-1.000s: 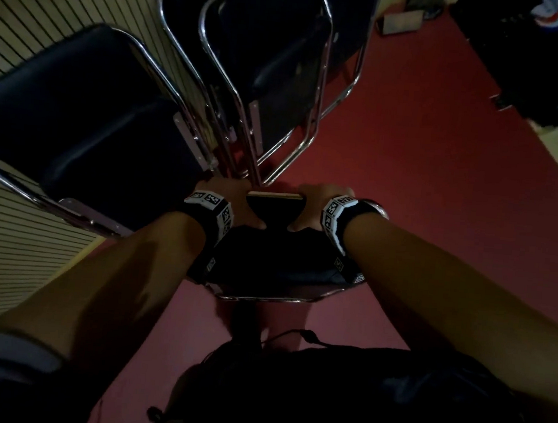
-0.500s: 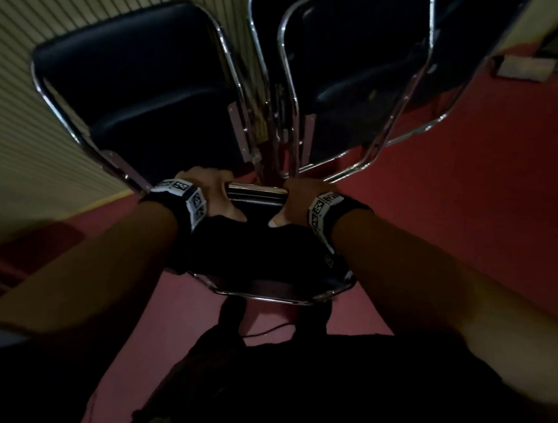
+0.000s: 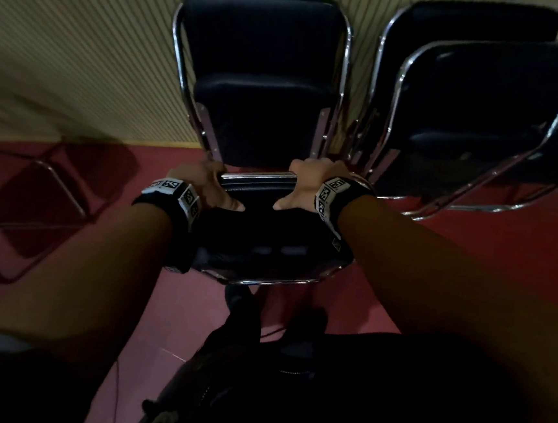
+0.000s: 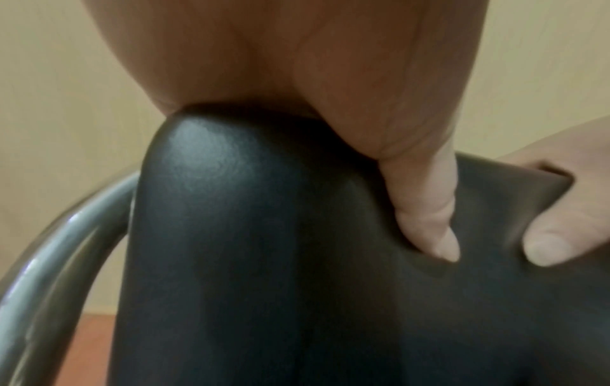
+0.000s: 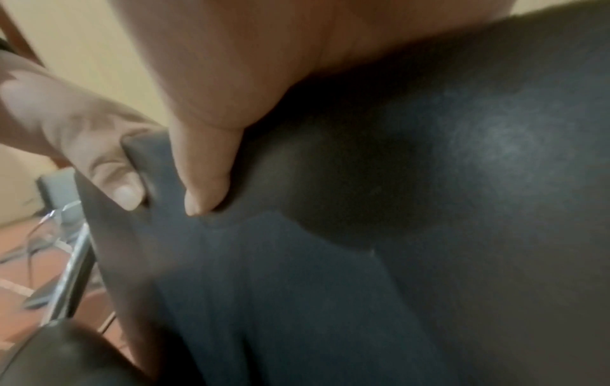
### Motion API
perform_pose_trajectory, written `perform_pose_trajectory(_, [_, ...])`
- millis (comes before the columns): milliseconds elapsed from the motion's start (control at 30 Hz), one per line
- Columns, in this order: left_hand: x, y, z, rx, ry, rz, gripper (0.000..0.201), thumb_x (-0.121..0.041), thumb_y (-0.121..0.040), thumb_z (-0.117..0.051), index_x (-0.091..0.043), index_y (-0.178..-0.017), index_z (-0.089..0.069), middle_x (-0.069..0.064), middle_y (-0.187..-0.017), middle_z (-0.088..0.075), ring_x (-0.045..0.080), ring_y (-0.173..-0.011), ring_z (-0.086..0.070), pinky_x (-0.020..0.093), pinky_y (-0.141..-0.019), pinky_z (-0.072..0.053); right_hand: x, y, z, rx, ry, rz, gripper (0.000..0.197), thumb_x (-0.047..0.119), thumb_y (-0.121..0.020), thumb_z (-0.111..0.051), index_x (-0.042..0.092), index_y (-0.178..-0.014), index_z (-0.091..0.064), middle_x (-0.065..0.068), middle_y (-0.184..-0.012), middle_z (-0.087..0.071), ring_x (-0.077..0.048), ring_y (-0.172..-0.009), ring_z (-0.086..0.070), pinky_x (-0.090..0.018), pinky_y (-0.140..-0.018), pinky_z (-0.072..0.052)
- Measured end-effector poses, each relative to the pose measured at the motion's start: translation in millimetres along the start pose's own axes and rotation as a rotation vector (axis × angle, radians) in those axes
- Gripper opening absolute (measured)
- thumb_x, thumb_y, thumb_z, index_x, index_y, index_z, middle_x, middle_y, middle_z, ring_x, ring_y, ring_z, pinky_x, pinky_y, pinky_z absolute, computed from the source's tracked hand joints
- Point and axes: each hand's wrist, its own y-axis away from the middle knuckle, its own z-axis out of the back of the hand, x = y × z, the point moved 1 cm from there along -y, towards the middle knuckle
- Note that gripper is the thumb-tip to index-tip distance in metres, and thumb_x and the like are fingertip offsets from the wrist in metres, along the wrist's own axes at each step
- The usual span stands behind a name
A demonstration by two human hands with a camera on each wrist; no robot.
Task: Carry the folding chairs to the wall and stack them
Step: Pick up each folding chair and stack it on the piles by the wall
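Both hands are on it: the left hand point(image 3: 205, 184) and the right hand point(image 3: 307, 183) are clamped over the top edge of the folded chair point(image 3: 268, 244), low in the centre of the head view. Fingers wrap over the chrome top rail point(image 3: 257, 177) on the far side, thumbs press into the black padded backrest on the near side. From the left wrist view, the left thumb point(image 4: 425, 209) digs into the black vinyl point(image 4: 264, 235), with the right hand's thumb point(image 4: 554, 245) just beside it at the right edge of the frame, and the grey frame tube point(image 4: 66, 248) curves down the left side. From the right wrist view it's the mirror picture: the right thumb point(image 5: 204, 169) pushes a dent into the padding point(image 5: 429, 182), while a finger of the left hand point(image 5: 112, 167) hooks the edge at centre left.

The held chair stands roughly upright over the red floor point(image 3: 436, 252), just in front of the chairs at the wall. One folded black chair point(image 3: 259, 74) leans against the ribbed beige wall point(image 3: 83, 42) at top centre, directly beyond the hands. To the upper right, two more folded chairs point(image 3: 482, 111) lean one over the other, chrome legs resting on the floor. At the left edge, a dim chrome-framed chair shape point(image 3: 54, 185) sits on the floor, too dark to make out. Dark clothing point(image 3: 321, 400) fills the bottom of the frame.
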Motion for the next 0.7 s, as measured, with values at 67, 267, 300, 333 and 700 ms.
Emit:
perform_pose_trajectory(67, [15.7,-1.1,3.3,-0.019,0.046,0.023,0.128,-0.089,-0.014,-0.081,-0.044,-0.132,-0.060,-0.009,-0.125,-0.071,0.024,-0.113,-0.069,0.040,-0.102,-0.056,13.2,-10.2,7.8,0.002,0.055,0.021,0.093,0.097,-0.061,-0.059,0.032,-0.127,-0.055,0.003,-0.119,-0.065,-0.028,-0.113,-0.062,-0.042,-0.089,-0.051])
perform_pose_trajectory(267, [16.8,-7.9,18.6,-0.012,-0.007,-0.025,0.120,-0.091,-0.031,-0.077,-0.040,-0.137,-0.057,-0.004,-0.133,-0.069,0.029,-0.117,-0.067,0.043,-0.101,-0.056,23.5,-35.9,17.4,0.087,0.093,-0.033,0.089,0.096,-0.060,-0.063,0.031,-0.119,-0.053,0.004,-0.108,-0.061,-0.028,-0.103,-0.064,-0.045,-0.091,-0.054])
perform_pose_trajectory(300, [15.1,-9.3,19.9,-0.017,-0.026,-0.032,0.118,-0.090,-0.037,-0.078,-0.038,-0.140,-0.055,-0.003,-0.137,-0.067,0.030,-0.120,-0.066,0.043,-0.102,-0.055,21.7,-39.5,17.3,0.095,0.080,-0.043,0.087,0.096,-0.059,-0.064,0.032,-0.116,-0.053,0.005,-0.105,-0.061,-0.027,-0.102,-0.064,-0.045,-0.091,-0.054])
perform_pose_trajectory(333, [12.7,-11.1,21.1,-0.028,-0.052,-0.046,0.116,-0.089,-0.041,-0.078,-0.036,-0.141,-0.054,-0.001,-0.140,-0.065,0.031,-0.122,-0.064,0.044,-0.104,-0.054,19.5,-42.7,18.3,0.096,0.067,-0.049,0.085,0.097,-0.057,-0.064,0.033,-0.112,-0.053,0.006,-0.102,-0.061,-0.027,-0.101,-0.065,-0.046,-0.091,-0.054])
perform_pose_trajectory(700, [-16.6,-41.0,44.2,0.076,-0.111,-0.012,0.106,-0.086,-0.037,-0.082,-0.030,-0.125,-0.061,0.001,-0.124,-0.069,0.030,-0.112,-0.066,0.046,-0.099,-0.055,-13.7,-82.7,29.7,0.136,-0.059,0.020,0.087,0.090,-0.057,-0.072,0.034,-0.121,-0.057,0.008,-0.108,-0.064,-0.019,-0.099,-0.063,-0.038,-0.087,-0.054])
